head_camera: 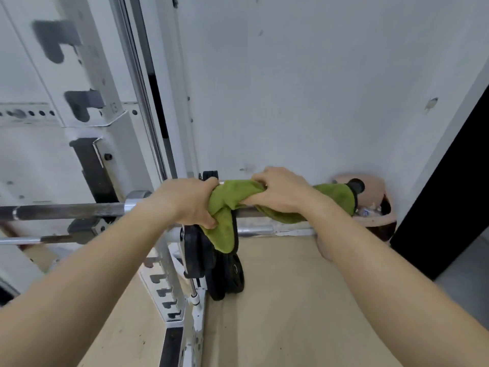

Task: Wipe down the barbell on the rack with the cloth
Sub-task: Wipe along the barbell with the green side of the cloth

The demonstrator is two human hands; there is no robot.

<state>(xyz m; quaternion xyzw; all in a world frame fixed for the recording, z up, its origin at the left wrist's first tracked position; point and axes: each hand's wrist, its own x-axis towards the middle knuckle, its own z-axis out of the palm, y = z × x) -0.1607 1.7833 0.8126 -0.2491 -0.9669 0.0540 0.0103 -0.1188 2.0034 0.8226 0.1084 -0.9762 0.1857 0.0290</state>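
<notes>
Reaching forward with both forearms stretched out and converging, you have both hands on the green cloth [334, 195], which is draped along the outer end of the barbell [66, 211]. Your left hand [189, 201] is curled, knuckles up, round a bunched part of the cloth, and a loose flap hangs below it. Your right hand [279, 189], just beside the left, grips the cloth with its fingers bent down over the bar. The bare shaft runs off to the left of your left hand, at the white rack [92, 72]. The bar's dark end cap shows beyond your right hand. Black weight plates [227, 276] lean below your left hand, and a pinkish bin [375, 221] stands past your right hand.
</notes>
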